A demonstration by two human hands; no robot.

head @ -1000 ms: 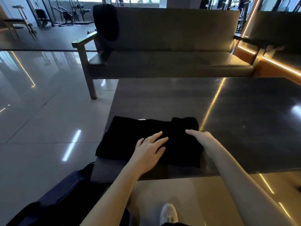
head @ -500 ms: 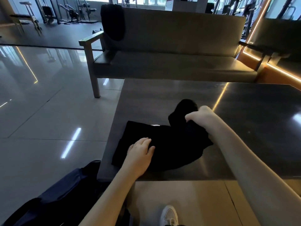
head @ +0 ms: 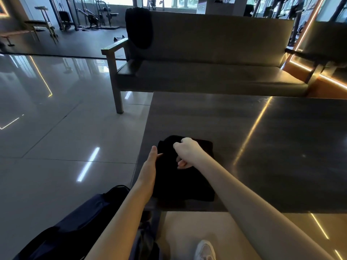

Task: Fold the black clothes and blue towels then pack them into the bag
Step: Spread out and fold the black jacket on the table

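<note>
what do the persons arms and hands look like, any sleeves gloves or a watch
Both arms are bare for as far up as the head view shows, with no sleeve or cuff in sight. The left hand and the right hand wear no gloves. No watch, bracelet or ring shows on the sides facing the camera.
</note>
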